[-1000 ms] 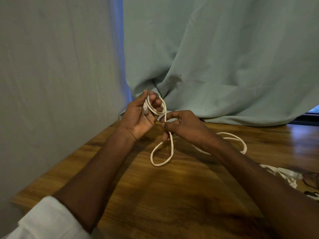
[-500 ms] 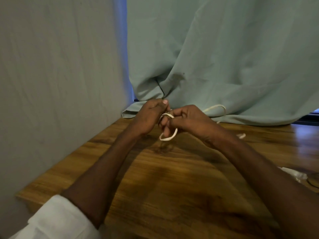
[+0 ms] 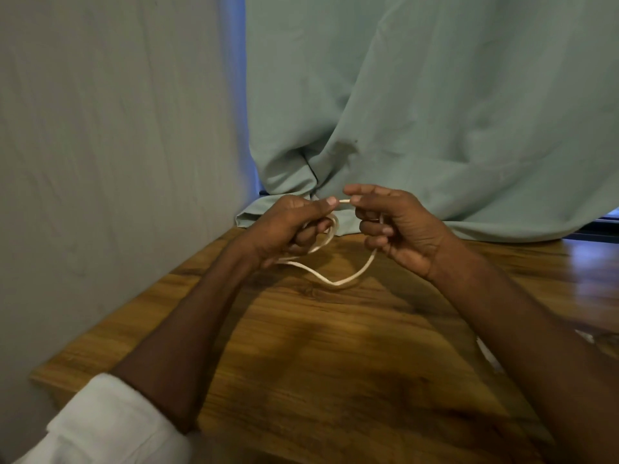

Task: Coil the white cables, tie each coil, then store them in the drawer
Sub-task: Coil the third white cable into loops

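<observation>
The cable (image 3: 335, 283) near the centre is white with a creamy tint, and it lies against a bench (image 3: 335, 363) of warm brown wood grain streaked with darker bands. From twelve to three o'clock hangs a plain pale green curtain (image 3: 435, 112), with a plain grey wall (image 3: 117, 145) at nine o'clock and a thin blue strip of light (image 3: 242, 95) between them. The sleeve (image 3: 110, 426) at seven o'clock is white.

We saw one white cable (image 3: 335, 283), thin and flat-looking, near the middle of the frame. A short straight stretch of it ran level just above the centre; left of that, a couple of small loops bunched together. From those loops a slack length sagged down and to the right, dipped to a low bend just above the wooden surface, then rose toward the right. We could not tell whether the low bend touched the wood.
</observation>
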